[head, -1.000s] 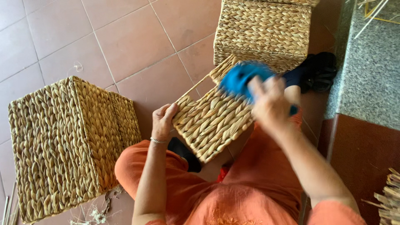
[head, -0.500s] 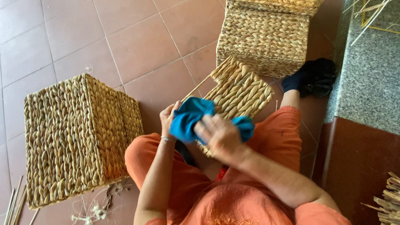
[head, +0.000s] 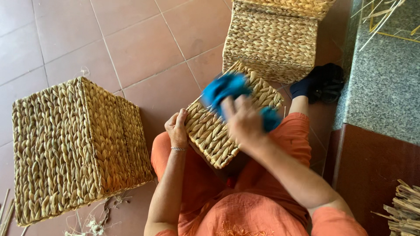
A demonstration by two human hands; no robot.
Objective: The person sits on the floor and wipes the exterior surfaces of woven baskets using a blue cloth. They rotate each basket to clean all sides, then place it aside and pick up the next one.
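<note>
Here — blue cloth [head: 227, 87] on woven basket [head: 218, 131]

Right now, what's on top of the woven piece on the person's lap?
On the woven panel lies a blue cloth, blurred, with the right hand pressed on it. The left hand holds the panel's edge. The weave beneath cloth and hand is hidden.

bare tiled floor [head: 144, 48] lies open between the big woven cube [head: 74, 144] and far basket [head: 271, 39].
</note>
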